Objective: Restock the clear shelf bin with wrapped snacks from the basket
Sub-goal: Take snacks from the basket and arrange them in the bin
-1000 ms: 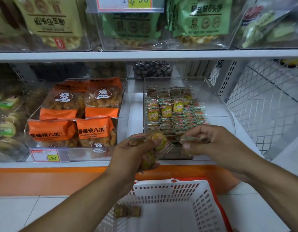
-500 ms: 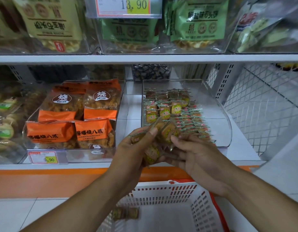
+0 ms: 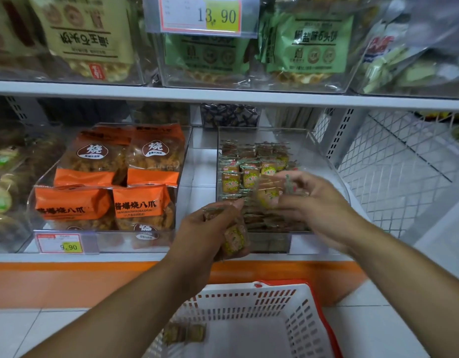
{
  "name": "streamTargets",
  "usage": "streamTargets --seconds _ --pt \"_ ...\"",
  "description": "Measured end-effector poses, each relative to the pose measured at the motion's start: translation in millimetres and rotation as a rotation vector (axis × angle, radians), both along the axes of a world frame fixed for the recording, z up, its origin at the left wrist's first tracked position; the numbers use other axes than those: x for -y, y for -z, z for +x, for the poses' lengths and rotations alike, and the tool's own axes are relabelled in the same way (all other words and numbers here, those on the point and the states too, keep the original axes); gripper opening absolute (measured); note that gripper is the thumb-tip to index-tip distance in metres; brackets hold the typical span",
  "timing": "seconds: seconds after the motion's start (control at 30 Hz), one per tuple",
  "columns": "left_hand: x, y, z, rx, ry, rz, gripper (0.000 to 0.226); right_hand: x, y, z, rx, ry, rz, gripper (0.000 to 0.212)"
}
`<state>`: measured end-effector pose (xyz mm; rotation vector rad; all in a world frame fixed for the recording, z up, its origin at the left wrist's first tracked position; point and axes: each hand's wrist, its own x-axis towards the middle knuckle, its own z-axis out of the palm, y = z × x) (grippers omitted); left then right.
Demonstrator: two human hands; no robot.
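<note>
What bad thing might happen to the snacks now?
The left hand grips a loose bunch of wrapped snacks over the bin's front edge, so one might slip toward the basket. The right hand pinches a packet above tidy rows and may knock them crooked.

Lower shelf (image 3: 197,257), white w/ orange front: clear bin (image 3: 326,161) of small wrapped snacks, directly under and behind right-hand fingers (image 3: 295,177); clear bin (image 3: 104,241) of orange bags, left of left-hand fingers (image 3: 233,205), price tag 9.90 (image 3: 60,243) on front. Floor (image 3: 42,329), pale tile: white basket (image 3: 251,295), red rim, below both hands.
</note>
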<state>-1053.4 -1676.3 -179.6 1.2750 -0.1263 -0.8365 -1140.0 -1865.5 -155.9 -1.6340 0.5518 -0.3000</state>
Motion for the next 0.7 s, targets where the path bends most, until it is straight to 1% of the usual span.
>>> streamTargets --seconds 0.03,0.07,0.1,0.13,0.2,0.27,0.33,0.43,0.47,0.53,0.6,0.7 --pt "0.1 -0.8 0.8 -0.013 0.007 -0.006 0.051 15.2 -3.6 9.6 -0.133 0.035 -0.321 0.044" --pt "0.3 -1.7 1.7 -0.02 0.017 -0.013 0.046 30.6 -6.0 20.9 -0.261 0.044 -0.589 0.044" --pt "0.7 -2.7 2.6 -0.022 0.028 -0.017 0.042 46.1 -6.4 32.9 -0.356 0.031 -0.759 0.044" --pt "0.9 -3.4 3.5 -0.019 0.039 -0.021 0.038 59.2 -5.7 45.0 -0.423 0.006 -0.859 0.042" --pt "1.0 -4.8 4.9 -0.009 0.056 -0.026 0.04 77.8 -3.0 66.4 -0.546 -0.042 -0.959 0.039" --pt "0.9 -6.2 6.5 -0.013 0.058 -0.025 0.047 89.8 0.0 82.8 -0.635 -0.076 -0.977 0.04" --pt "1.0 -6.9 8.3 -0.026 0.055 -0.024 0.053 97.5 1.7 94.6 -0.641 -0.08 -0.984 0.043" --pt "1.6 -6.5 11.4 -0.043 0.049 -0.029 0.052 107.0 7.6 103.1 -0.574 0.009 -0.933 0.062" --pt "1.6 -6.5 12.1 -0.051 0.047 -0.03 0.051 108.7 11.0 103.7 -0.556 0.053 -0.91 0.065" --pt "1.5 -6.3 12.6 -0.071 0.047 -0.034 0.05 110.7 21.5 104.6 -0.477 0.144 -0.805 0.064" --pt "1.2 -6.8 12.5 -0.1 0.045 -0.05 0.051 110.0 32.0 104.9 -0.396 0.186 -0.694 0.059" --pt "1.7 -7.9 11.7 -0.167 0.04 -0.079 0.047 106.7 41.5 103.0 -0.362 0.182 -0.722 0.063"
